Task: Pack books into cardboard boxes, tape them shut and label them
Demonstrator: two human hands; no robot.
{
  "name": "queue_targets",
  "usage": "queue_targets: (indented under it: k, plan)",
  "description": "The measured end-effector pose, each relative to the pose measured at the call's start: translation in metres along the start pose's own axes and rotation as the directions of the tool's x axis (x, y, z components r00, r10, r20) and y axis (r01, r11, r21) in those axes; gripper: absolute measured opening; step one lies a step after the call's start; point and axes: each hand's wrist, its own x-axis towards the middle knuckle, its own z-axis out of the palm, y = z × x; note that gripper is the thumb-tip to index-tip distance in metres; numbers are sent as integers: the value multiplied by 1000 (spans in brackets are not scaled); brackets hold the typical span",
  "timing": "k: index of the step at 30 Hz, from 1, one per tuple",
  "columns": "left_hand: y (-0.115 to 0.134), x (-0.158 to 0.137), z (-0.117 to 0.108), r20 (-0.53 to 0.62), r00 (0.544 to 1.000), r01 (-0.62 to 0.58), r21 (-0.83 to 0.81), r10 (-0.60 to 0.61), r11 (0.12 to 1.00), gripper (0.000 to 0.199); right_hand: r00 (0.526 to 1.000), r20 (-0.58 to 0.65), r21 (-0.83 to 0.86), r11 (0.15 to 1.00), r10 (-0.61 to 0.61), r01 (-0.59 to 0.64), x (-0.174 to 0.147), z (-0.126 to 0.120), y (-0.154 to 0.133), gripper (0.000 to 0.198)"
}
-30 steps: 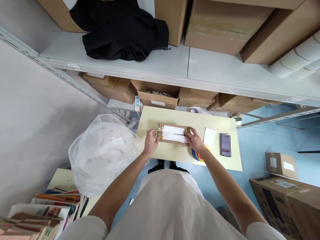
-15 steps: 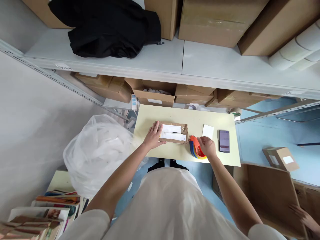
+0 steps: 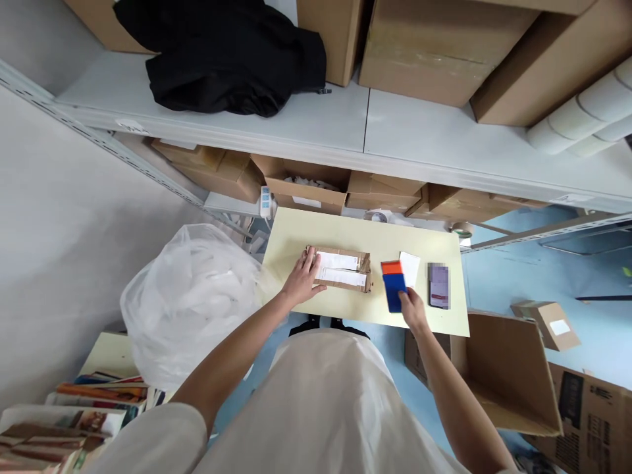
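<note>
A small brown cardboard box lies on the pale yellow table, with two white labels on its top. My left hand grips the box's left end, fingers over the top and thumb along the near side. To the right of the box, my right hand is closed on the lower end of a blue and orange tape dispenser. The dispenser is held apart from the box, and its flat blue side faces up. It partly covers a white paper on the table.
A phone lies on the table's right side. To the left stands a white plastic bag of packing material. An open carton stands at the lower right. Shelves with boxes and a black garment rise beyond the table.
My right hand has turned the tape dispenser, so its blue side now faces up instead of the orange loop. The left hand stays on the box. Another person's hand has left the lower right.
</note>
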Motion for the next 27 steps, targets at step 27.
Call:
queue_targets:
  k: [27]
  plan:
    - [60,46,-36,216,869,328,-926,-446,190,43,743,576,209,940,-342,271,91,-27,-124,59]
